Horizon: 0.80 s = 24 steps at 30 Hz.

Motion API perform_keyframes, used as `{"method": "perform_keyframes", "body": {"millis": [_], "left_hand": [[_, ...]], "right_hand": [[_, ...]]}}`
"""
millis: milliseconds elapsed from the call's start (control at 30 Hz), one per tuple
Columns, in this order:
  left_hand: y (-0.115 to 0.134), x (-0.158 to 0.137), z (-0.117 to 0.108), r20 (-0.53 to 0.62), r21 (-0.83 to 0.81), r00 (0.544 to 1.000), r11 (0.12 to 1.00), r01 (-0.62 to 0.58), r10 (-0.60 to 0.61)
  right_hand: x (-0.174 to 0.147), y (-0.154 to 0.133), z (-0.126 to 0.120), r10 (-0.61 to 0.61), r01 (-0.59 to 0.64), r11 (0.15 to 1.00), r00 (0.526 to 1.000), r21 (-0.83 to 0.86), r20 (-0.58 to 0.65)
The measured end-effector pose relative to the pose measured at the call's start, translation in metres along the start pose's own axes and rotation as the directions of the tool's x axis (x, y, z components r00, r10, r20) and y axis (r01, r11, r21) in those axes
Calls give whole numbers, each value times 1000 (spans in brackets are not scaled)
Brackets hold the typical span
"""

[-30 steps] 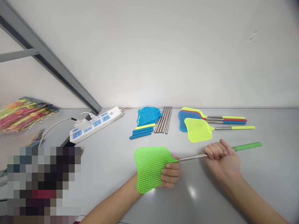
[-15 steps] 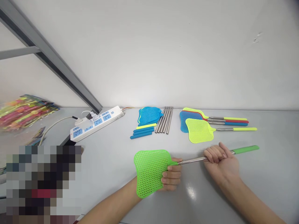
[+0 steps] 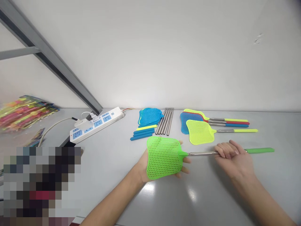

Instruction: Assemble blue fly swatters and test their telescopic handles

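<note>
A green fly swatter [image 3: 164,158] lies level across the view, its mesh head at the left and its green grip at the right. My right hand [image 3: 235,158] is wrapped round the metal shaft, just short of the grip. Behind the mesh head, my left hand [image 3: 143,164] is open with its fingers spread; the head hides most of the palm, so whether they touch cannot be seen. Farther back lie whole swatters, among them a yellow swatter [image 3: 201,132] and a blue swatter [image 3: 184,122].
Blue swatter heads [image 3: 150,116], blue grip sleeves [image 3: 141,136] and several metal rods [image 3: 164,121] lie near the wall. A white power strip [image 3: 98,125] with cables is to the left. Packaged colourful items [image 3: 28,111] sit at far left, beside a metal frame post [image 3: 58,66].
My left fingers have uncurled from the swatter's neck and spread behind the head. The swatter has shifted right and a little upward with my right hand, and now lies more level.
</note>
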<state>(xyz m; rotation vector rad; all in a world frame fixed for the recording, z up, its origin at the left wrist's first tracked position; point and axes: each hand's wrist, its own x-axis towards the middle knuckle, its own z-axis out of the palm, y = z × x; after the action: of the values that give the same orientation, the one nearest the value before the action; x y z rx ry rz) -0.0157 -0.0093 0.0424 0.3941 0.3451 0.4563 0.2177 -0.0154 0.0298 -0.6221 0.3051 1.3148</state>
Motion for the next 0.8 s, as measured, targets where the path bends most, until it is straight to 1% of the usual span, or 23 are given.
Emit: {"method": "perform_keyframes", "body": {"millis": [67,133,200,300,400,500,600,667,800], "left_hand": [[5,-6,9,-9,-6,1000,1000,-26,26],[9,-11,13,-67,-12,997,1000,-28,27],[12,-16,12,-135,-10,990,999,-32,31],[14,-19,5,-266,52,960,996,-73,84],[10,-15,-1,-360,117,929,992,-46,86],[3,-8,-3,-436,162,896,987,-8,79],[-4,-4,-4,-486,195,867,981,-19,113],[-8,-2,-3,-507,210,850,977,-40,144],[-15,1,0,-541,249,808,962,-109,232]], "right_hand": [[1,-1,0,12,-12,1000,1000,11,1],[2,-3,0,21,-21,1000,1000,17,6],[3,-4,-1,2,-1,1000,1000,-3,29],[4,-6,-3,-52,61,995,993,-78,110],[5,-6,-4,-61,82,987,987,-138,150],[4,-5,-3,-52,63,989,995,-131,83],[4,-4,0,-43,43,996,999,-81,2],[4,-4,1,-45,45,997,999,-65,-8],[5,-3,0,-61,62,995,998,-77,10]]}}
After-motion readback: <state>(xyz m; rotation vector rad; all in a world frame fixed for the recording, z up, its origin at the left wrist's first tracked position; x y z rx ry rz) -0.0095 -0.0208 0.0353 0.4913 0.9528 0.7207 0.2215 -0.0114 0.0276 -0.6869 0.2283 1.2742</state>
